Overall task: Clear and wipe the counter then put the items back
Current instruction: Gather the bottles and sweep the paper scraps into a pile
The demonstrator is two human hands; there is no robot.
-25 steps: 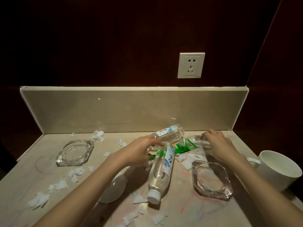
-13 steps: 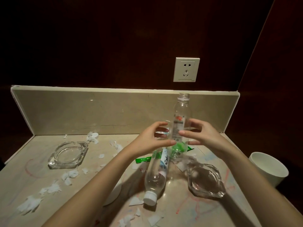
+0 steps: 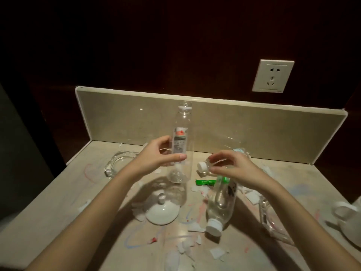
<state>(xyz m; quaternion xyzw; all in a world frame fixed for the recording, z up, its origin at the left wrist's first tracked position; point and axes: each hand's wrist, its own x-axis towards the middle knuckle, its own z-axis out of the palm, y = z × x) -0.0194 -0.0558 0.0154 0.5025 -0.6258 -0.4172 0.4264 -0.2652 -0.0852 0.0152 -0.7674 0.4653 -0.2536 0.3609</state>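
Two hands work: left hand (image 3: 156, 155) grips the upright empty bottle (image 3: 180, 141) above the counter (image 3: 58, 202) for removal; right hand (image 3: 234, 169) pinches a capped bottle (image 3: 205, 168), lifting it clear

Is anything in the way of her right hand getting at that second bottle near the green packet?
Nothing visible blocks it. The right hand is already on the capped bottle, fingers curled round its neck. The left hand holds the upright empty bottle off to the side, apart from it.
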